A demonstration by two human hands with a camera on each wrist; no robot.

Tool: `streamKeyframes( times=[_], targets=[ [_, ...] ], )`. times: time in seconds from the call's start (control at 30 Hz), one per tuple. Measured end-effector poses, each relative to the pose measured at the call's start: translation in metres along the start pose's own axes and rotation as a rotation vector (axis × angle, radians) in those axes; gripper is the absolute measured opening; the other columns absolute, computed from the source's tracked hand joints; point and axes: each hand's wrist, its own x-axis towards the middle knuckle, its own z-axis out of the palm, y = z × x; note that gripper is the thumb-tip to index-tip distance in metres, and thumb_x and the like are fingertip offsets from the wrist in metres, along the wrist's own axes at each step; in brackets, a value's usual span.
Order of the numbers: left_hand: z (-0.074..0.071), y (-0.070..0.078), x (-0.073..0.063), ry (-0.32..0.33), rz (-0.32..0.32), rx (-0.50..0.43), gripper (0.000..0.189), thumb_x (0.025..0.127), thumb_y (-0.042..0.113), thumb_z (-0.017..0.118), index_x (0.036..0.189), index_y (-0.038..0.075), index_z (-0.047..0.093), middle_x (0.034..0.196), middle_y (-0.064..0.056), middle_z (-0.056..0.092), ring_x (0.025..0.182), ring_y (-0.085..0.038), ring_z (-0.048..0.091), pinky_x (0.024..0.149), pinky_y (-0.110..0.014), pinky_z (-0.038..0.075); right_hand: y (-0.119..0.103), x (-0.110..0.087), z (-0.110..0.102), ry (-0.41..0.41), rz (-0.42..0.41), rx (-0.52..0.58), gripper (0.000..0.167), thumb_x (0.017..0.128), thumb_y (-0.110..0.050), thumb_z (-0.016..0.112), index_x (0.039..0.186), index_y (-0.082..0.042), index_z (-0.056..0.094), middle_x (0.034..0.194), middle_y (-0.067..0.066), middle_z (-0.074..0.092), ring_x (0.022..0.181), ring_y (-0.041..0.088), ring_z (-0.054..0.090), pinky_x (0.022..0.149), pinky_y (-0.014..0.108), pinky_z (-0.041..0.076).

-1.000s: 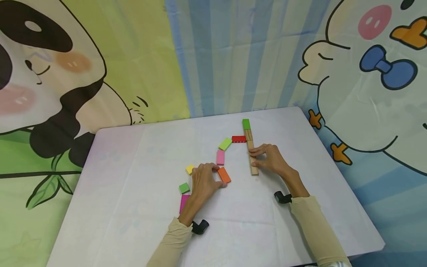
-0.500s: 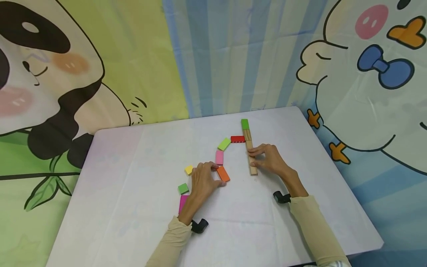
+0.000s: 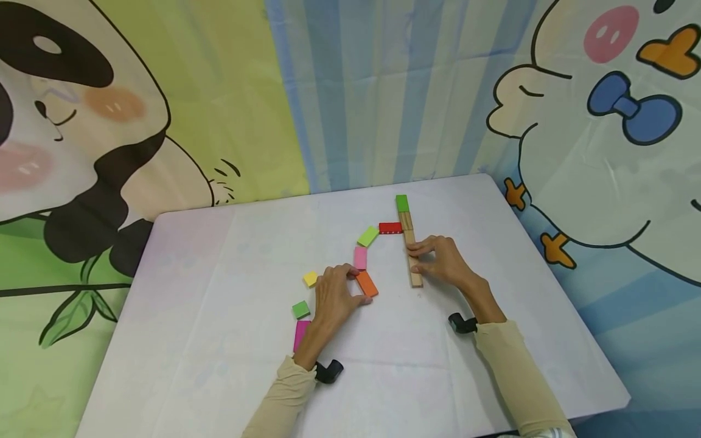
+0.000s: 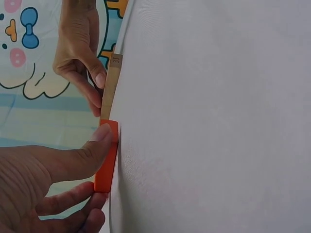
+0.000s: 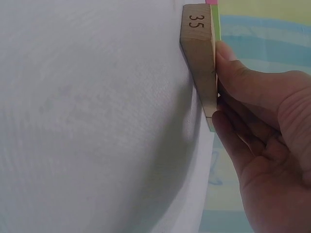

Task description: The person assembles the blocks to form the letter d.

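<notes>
In the head view, my left hand [image 3: 335, 295] holds an orange block [image 3: 367, 283] lying on the white table. Its thumb [image 4: 99, 138] covers the block's near end in the left wrist view, with fingertips at the far end. My right hand [image 3: 442, 260] rests thumb and fingertips on a plain wooden block [image 5: 200, 53] marked 35. That block is the front one of a straight wooden row with a green block [image 3: 402, 203] at its far end. The right fingers [image 5: 233, 141] lie along its upper side, apart from the thumb.
A pink block [image 3: 359, 258], a lime block [image 3: 368, 236] and a red block [image 3: 390, 228] curve from the orange one to the row. At left lie a yellow block [image 3: 310, 279], a green cube [image 3: 300, 309] and a magenta block [image 3: 301, 334], partly behind the left wrist.
The view shifts slightly. Both hands and the blocks keep practically the same places.
</notes>
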Motion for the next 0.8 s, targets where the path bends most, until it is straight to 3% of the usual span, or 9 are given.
streamKeyframes(
  times=[0.6,0.7,0.8],
  targets=[
    [-0.001,0.000,-0.002,-0.020,-0.019,-0.037,0.067,0.069,0.023,0.106,0.125,0.011,0.072,0.114,-0.006,0.075,0.096,-0.021,0.054,0.084,-0.033,0.044,-0.002,-0.002,-0.001,-0.002,-0.004,0.006,0.042,0.080,-0.003,0.096,0.120,0.000,0.081,0.134,0.012,0.078,0.131,0.039,0.068,0.124,0.062,0.041],
    [-0.010,-0.002,-0.004,-0.003,-0.008,-0.023,0.067,0.071,0.024,0.105,0.127,0.012,0.072,0.115,-0.007,0.075,0.097,-0.021,0.056,0.084,-0.034,0.045,-0.002,-0.002,-0.002,0.000,-0.005,0.000,0.042,0.080,-0.003,0.096,0.120,0.000,0.081,0.134,0.012,0.078,0.131,0.039,0.068,0.124,0.062,0.041],
    [-0.029,-0.008,-0.009,0.004,0.011,-0.018,0.059,0.076,0.021,0.102,0.127,0.013,0.074,0.115,-0.009,0.077,0.101,-0.025,0.060,0.086,-0.038,0.047,-0.002,-0.002,-0.002,-0.002,0.001,-0.002,0.043,0.081,-0.004,0.095,0.121,0.000,0.081,0.134,0.012,0.078,0.131,0.040,0.068,0.124,0.062,0.040]
  ],
)
